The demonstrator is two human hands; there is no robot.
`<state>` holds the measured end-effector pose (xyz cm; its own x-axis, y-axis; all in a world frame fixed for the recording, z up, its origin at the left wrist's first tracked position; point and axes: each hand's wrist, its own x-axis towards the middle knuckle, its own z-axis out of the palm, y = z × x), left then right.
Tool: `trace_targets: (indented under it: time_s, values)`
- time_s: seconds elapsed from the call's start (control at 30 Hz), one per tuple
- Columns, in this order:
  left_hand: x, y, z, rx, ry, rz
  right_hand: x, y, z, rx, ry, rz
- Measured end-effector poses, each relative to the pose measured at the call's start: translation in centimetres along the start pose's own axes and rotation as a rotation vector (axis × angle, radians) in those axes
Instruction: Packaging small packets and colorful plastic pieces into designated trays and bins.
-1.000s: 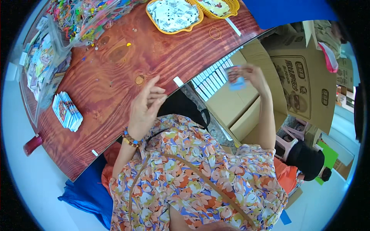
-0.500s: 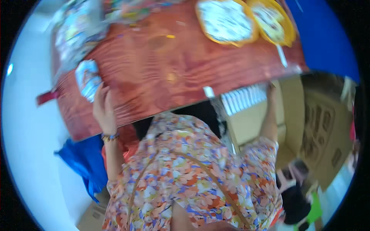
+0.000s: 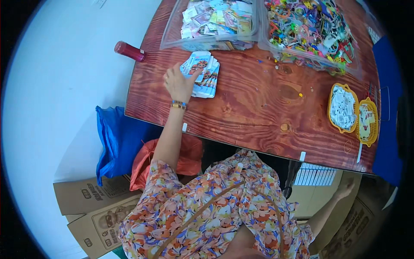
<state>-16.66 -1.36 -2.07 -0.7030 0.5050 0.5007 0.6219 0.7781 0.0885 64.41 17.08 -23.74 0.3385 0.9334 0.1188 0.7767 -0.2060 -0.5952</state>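
My left hand [image 3: 179,82] is at the left side of a fanned pile of flat, illustrated blue-and-white card packs [image 3: 208,80] on the table. Its thumb reaches over the pile's edge, and the fingers are spread apart with nothing seen in them. Down at the right, below the table edge, my right hand [image 3: 346,187] is over an open cardboard box [image 3: 317,196], beside a row of white-and-blue packs [image 3: 315,175]. That hand is small and its fingers are unclear.
Behind the pile stand a clear bin of small packets [image 3: 215,43] and a clear bin of colourful trinkets [image 3: 310,58]. Two yellow baskets [image 3: 331,105] sit far right. A red cylinder [image 3: 130,51] lies at the left edge. Blue and red bags [image 3: 114,142] and cartons [image 3: 103,220] flank me below.
The view has swung left and sharpened, bringing both clear bins into sight. My left hand's thumb now lies over the pile. My right hand remains by the box, lower and further from the table edge.
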Motion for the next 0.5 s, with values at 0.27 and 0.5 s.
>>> trace_targets:
  time_s: [0.27,0.5]
  values:
    - [0.0,-2.1,2.1,-0.23,-0.53,-0.135,-2.8,-29.2,-6.9,0.47,0.342,-0.485]
    - [-5.8,-1.5,1.3,-0.455,0.017,0.059,-9.4,-41.4,-1.3,0.608,-0.04,-0.658]
